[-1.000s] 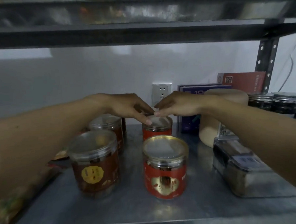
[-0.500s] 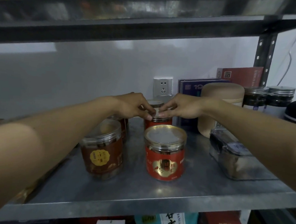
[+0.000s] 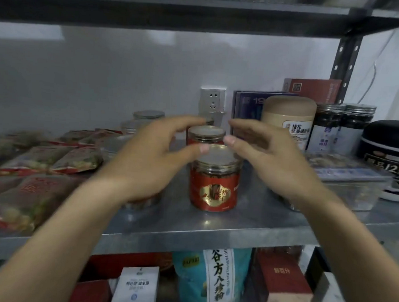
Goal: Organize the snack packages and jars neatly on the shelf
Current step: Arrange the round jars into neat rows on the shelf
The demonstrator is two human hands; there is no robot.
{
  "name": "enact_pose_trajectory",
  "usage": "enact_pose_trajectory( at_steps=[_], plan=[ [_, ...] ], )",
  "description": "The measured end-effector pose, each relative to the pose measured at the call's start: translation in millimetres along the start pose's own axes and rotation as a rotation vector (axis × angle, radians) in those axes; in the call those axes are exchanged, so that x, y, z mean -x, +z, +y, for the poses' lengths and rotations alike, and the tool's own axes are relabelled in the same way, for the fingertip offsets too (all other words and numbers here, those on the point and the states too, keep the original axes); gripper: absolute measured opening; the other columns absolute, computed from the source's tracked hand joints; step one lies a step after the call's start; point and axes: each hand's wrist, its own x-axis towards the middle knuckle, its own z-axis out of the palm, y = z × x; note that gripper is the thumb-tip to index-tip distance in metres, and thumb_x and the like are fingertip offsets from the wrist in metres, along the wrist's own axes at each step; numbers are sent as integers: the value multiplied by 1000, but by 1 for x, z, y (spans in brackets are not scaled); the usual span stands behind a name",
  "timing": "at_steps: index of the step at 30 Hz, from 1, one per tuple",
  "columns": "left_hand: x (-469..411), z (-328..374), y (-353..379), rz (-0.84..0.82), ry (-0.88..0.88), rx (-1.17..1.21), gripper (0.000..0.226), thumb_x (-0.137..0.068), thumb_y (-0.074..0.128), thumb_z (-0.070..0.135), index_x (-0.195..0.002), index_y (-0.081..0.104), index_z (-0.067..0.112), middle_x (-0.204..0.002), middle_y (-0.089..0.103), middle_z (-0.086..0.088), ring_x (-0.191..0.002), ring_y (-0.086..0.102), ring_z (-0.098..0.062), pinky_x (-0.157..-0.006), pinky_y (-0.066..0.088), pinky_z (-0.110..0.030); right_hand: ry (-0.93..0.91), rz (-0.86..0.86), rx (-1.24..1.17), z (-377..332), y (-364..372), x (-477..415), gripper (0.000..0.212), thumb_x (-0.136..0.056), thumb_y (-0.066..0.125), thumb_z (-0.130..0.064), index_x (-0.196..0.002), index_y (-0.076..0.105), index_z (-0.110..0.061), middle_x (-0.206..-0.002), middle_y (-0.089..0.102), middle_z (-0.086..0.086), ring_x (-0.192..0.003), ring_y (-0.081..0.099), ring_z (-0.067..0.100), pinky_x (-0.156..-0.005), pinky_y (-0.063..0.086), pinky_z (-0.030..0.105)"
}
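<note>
The front red jar point(image 3: 214, 188) is stood on the shelf point(image 3: 213, 227), with the back red jar point(image 3: 205, 135) just behind it. The left hand point(image 3: 152, 157) and right hand point(image 3: 269, 159) are held open beside its lid; nothing is gripped. The jar looks hard, smooth and fairly light, so it is best taken round its sides with 2 hands.

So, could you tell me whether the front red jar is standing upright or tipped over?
Upright: the front red jar stands on its base on the shelf, with its lid on top.
</note>
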Motion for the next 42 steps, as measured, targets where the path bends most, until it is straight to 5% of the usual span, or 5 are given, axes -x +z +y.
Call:
enact_pose_trajectory(
  at_steps=[4,19,26,34,42],
  plan=[
    [28,-7,34,108,-53,20,58,-86,64,37,-139,40,42,-133,40,29,-125,36,8,-109,33,-24,32,54,-139,14,19,29,58,-78,64,-47,-134,55,-33,-121,61,-24,-114,54,-13,-98,45,15],
    [36,-20,71,136,-69,298,58,-89,63,24,-141,40,34,-122,58,22,-107,51,20,-79,41,1,-38,38,-291,32,29,39,33,-89,56,-32,-122,57,-31,-113,67,-22,-110,61,-4,-87,48,12],
    [40,-16,70,128,-89,292,69,-89,62,31,-147,26,41,-134,48,27,-122,42,17,-96,39,-6,-33,35,-273,28,30,42,37,-90,55,-36,-127,52,-39,-115,63,-33,-112,57,-11,-92,48,15],
    [78,0,13,541,31,56,57,-81,69,37,-133,45,35,-129,52,22,-123,47,6,-100,42,-17,-330,337,-9,-27,70,63,58,-89,58,-43,-142,39,-29,-145,47,-12,-134,42,1,-109,39,26],
    [87,-75,-2,294,-345,201,107,-67,79,52,-150,12,38,-153,31,16,-138,30,-2,-112,33,-34,78,98,-256,-22,136,35,72,-83,59,-57,-146,30,-41,-144,44,-23,-128,41,-9,-111,35,27]
  ],
)
